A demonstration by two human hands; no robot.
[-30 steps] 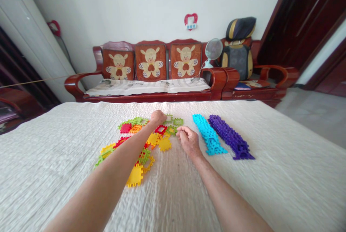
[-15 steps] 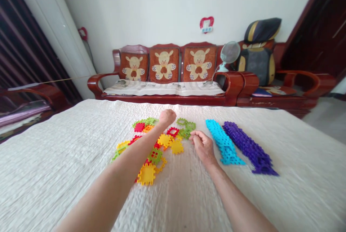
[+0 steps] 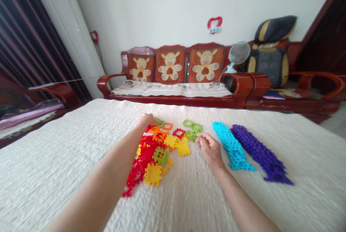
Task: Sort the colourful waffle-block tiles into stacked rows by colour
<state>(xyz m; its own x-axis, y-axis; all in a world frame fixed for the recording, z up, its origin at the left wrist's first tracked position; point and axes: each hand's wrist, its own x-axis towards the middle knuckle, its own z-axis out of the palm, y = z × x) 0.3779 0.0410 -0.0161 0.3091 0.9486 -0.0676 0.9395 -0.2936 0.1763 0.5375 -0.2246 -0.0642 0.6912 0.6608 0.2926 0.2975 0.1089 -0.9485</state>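
A scatter of flat plastic interlocking tiles (image 3: 159, 149) in red, orange, yellow and green lies on the white quilted cover (image 3: 54, 160). My left hand (image 3: 147, 120) reaches to the far left edge of the scatter, fingers lying on green and orange tiles. My right hand (image 3: 209, 147) rests on the cover with fingers curled, its fingertips pinched beside the green tiles (image 3: 192, 131). To its right lie a cyan row of joined tiles (image 3: 232, 147) and a purple row of joined tiles (image 3: 261, 152).
A wooden sofa (image 3: 173, 80) with three bear cushions stands beyond the far edge. A small fan (image 3: 239, 53) and a dark bag (image 3: 270, 55) sit at its right end. A white cabinet (image 3: 67, 26) rises at the left.
My left hand has slid left from the green tiles to the scatter's far left edge, and its fist has relaxed. Red tiles now show beside my forearm. The view has panned left.
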